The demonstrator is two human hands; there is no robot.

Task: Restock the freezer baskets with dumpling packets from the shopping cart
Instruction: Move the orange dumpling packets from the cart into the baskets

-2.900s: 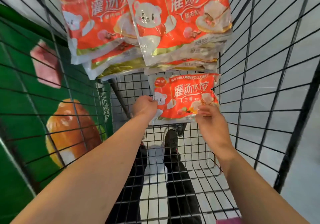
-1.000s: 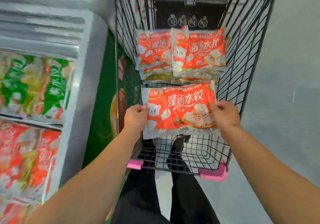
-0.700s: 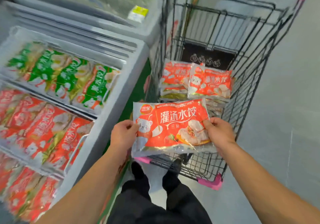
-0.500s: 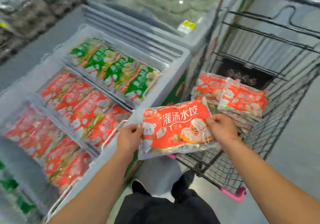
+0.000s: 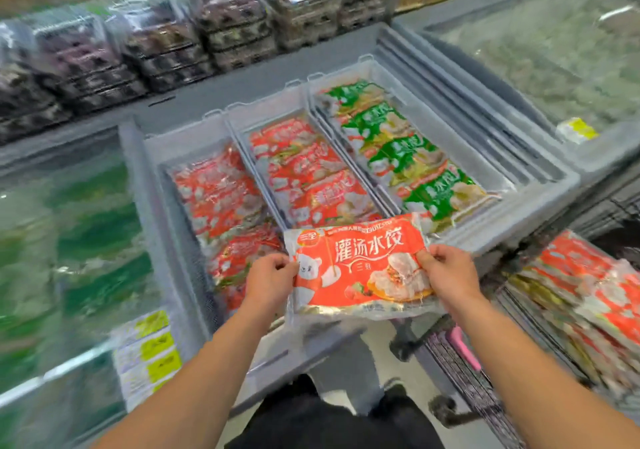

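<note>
I hold a red dumpling packet (image 5: 360,268) flat between both hands, over the freezer's near rim. My left hand (image 5: 268,280) pinches its left edge and my right hand (image 5: 448,272) grips its right edge. Beyond it the open freezer holds three grey baskets: a left basket (image 5: 152,157) with red packets, a middle basket (image 5: 242,126) with red packets, and a right basket (image 5: 498,178) with green packets. The shopping cart (image 5: 460,376) stands at the lower right with a stack of red packets (image 5: 588,285) in it.
Closed glass freezer lids lie at the left (image 5: 69,233) and at the far right (image 5: 554,50). Yellow price labels (image 5: 149,355) stick to the freezer's front edge. Shelves of dark packaged goods (image 5: 156,36) run along the back. My dark trousers and shoes show below.
I lifted the packet out of the cart and turned left with it. The view swung from the cart to the open freezer, and the packet now hovers over the freezer's near edge.
</note>
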